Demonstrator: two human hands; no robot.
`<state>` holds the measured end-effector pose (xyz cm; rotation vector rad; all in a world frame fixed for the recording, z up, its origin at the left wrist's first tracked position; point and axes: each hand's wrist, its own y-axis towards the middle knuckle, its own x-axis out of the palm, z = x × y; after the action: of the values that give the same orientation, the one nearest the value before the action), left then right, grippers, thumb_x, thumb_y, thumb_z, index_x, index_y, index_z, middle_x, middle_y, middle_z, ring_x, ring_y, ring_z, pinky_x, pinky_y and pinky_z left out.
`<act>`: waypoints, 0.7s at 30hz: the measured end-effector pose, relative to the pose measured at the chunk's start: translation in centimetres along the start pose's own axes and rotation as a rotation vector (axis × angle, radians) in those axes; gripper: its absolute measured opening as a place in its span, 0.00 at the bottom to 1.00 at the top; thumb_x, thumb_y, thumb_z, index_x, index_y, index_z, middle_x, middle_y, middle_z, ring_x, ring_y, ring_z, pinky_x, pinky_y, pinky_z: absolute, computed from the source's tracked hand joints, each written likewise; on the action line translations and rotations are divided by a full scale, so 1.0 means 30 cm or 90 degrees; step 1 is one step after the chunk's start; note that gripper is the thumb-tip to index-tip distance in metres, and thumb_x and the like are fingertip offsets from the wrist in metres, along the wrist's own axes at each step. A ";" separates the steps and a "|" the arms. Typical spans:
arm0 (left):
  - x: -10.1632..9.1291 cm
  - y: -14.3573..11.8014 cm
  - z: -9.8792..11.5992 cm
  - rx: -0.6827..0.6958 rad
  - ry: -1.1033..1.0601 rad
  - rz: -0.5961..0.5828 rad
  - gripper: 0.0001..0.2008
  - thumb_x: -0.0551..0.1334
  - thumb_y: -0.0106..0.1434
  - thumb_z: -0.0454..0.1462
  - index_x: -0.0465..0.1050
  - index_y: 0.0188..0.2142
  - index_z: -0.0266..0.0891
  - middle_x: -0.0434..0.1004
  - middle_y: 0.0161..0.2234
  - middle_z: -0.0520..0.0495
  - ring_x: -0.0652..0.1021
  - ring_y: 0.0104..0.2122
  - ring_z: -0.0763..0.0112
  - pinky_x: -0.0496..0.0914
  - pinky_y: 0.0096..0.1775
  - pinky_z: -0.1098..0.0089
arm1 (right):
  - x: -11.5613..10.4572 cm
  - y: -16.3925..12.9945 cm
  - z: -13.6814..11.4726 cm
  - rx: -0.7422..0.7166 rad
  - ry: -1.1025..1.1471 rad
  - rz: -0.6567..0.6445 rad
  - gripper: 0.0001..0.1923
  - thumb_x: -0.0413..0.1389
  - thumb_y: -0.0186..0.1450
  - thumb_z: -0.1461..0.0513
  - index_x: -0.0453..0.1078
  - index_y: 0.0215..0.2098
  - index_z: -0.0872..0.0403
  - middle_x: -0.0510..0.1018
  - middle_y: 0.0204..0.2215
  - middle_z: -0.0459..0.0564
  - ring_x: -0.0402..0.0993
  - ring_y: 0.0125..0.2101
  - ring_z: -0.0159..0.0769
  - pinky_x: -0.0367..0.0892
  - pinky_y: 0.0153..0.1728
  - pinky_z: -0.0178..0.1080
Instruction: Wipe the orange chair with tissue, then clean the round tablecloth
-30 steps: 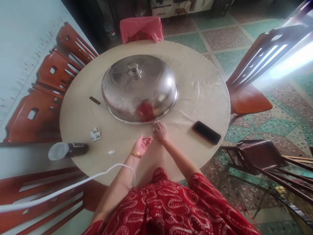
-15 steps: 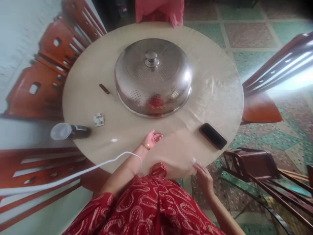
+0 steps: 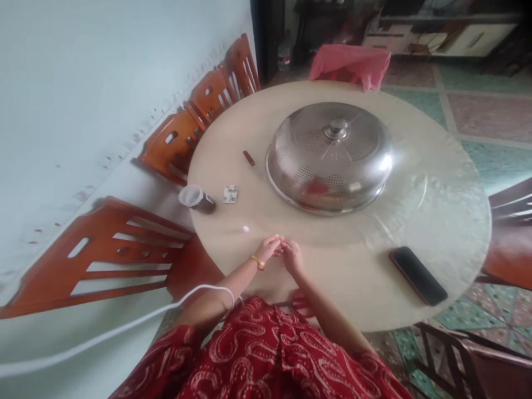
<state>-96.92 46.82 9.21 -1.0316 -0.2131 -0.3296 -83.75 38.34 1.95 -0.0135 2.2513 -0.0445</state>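
Note:
Over the near part of the round table [image 3: 357, 299], my left hand [image 3: 270, 247] and my right hand [image 3: 293, 257] meet at the fingertips. Both are closed in a pinch; whatever sits between the fingers is too small to make out. A gold bangle [image 3: 258, 262] circles my left wrist. Left of my hands lies a tiny white object [image 3: 245, 229], its kind unclear. Farther back are a white card-like piece with dark spots [image 3: 230, 194] and a brown-handled item [image 3: 248, 158], which looked like a knife earlier.
A perforated metal dome cover [image 3: 328, 166] stands mid-table. On the right lies a phone [image 3: 418, 275]; a lidded cup of dark contents [image 3: 199, 199] is at the left edge. A white cable [image 3: 166, 306] runs by my left arm. Wooden chairs [image 3: 120, 249] line the left.
My right hand has come from the table's near right edge, where it held something small and whitish, to meet my left hand. My left fingers have closed. The view has swung left.

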 end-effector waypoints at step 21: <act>-0.426 0.210 0.331 0.344 0.249 0.029 0.17 0.62 0.58 0.30 0.73 0.47 0.39 0.73 0.51 0.38 0.71 0.54 0.60 0.59 0.61 0.62 | -0.027 0.328 -0.090 0.192 -0.105 0.245 0.18 0.44 0.66 0.60 0.74 0.43 0.54 0.80 0.43 0.57 0.75 0.45 0.41 0.69 0.49 0.45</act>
<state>-106.70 60.53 4.96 -0.4241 0.0763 -0.3974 -85.29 48.26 3.91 0.5562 2.0269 -0.1673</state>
